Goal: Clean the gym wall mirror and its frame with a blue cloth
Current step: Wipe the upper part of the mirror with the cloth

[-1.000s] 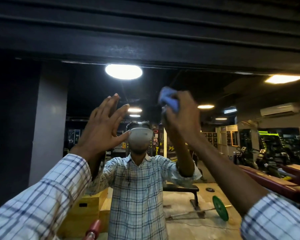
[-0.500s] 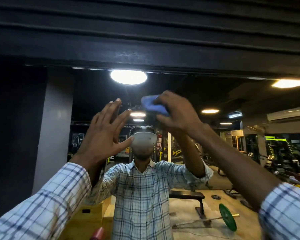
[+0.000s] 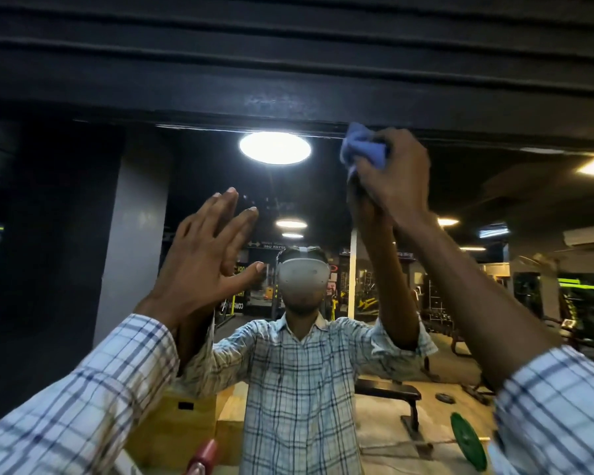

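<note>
The right hand (image 3: 395, 173) grips a bunched blue cloth (image 3: 362, 149) and presses it to the upper edge of the mirror (image 3: 323, 193), just under the black frame (image 3: 288, 108). The left hand (image 3: 203, 262) lies against the glass, fingers straight and slightly spread. The reflection shows a round ceiling light (image 3: 275, 148), a bench (image 3: 388, 389) and a green weight plate (image 3: 468, 440).

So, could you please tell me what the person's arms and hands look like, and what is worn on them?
Both arms wear a pale checked shirt with blue and dark lines. The left sleeve reaches the wrist; the right sleeve ends short of it, leaving the forearm bare. The left hand and right hand are ungloved, with no ring or watch visible.
</note>
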Tool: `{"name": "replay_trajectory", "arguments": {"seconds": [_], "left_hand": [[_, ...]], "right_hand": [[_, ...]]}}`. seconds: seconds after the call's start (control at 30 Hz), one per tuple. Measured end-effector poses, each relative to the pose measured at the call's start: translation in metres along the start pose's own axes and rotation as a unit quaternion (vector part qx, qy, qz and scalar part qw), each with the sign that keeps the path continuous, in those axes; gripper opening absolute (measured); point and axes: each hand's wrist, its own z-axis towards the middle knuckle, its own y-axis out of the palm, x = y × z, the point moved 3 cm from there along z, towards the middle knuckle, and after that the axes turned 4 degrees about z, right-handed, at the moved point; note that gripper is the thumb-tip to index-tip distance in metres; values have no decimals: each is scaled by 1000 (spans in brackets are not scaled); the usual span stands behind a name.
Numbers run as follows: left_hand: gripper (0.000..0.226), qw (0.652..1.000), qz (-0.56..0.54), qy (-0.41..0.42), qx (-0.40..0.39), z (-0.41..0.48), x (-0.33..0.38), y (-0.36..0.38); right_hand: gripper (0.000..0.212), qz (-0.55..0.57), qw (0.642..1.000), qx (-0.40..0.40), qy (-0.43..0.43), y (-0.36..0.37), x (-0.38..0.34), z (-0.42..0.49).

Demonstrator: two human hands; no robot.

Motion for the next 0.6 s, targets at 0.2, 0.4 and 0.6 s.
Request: {"name": "replay_trajectory", "arguments": {"seconds": [0.2, 0.4, 0.6], "left_hand": [[90, 1000, -7, -2, 4, -2, -24, -8], [88, 1000, 6, 24, -1, -3, -53, -13], [88, 1000, 0, 14, -6, -18, -92, -23]], "right_hand": [[27, -6, 912, -300, -280, 45, -57, -62], [32, 31, 998, 19, 55, 38, -45, -30], [28, -1, 946, -253, -202, 75, -86, -95]]}}
